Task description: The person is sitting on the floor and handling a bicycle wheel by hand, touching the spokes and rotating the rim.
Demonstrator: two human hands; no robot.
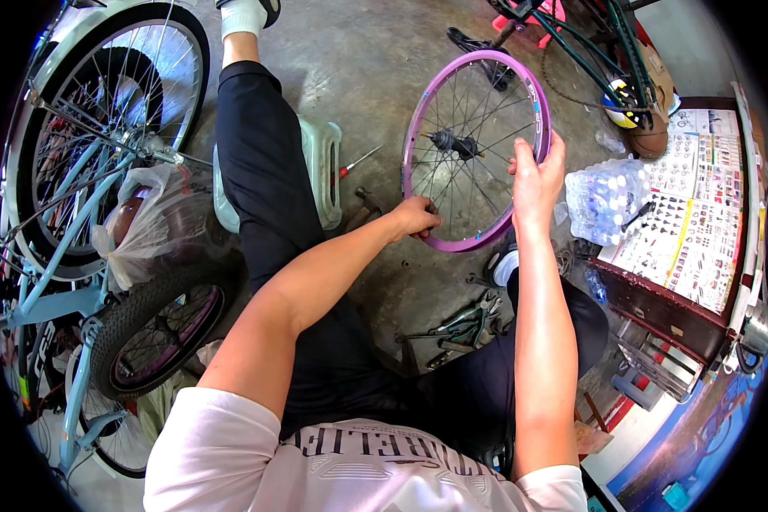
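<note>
Between my two hands a bicycle wheel [527, 81] with a purple rim, dark spokes and a black hub [454, 145] is held up, with no tyre on it. At the rim's near left edge, my left hand [416, 218] is closed with its fingers at the rim and spokes. My right hand [539, 175] grips the rim's right side, its thumb along the inner edge and fingers wrapped round the outside. Part of the rim is hidden behind both hands.
On the left stand bicycles, a large wheel [198, 64] and a fat knobby tyre [115, 346]. A pale green stool [322, 171] stands by my leg, with a screwdriver [360, 162] beside it. Hand tools [478, 320] lie on the floor. At right are bottled water [606, 200] and a cabinet [657, 307].
</note>
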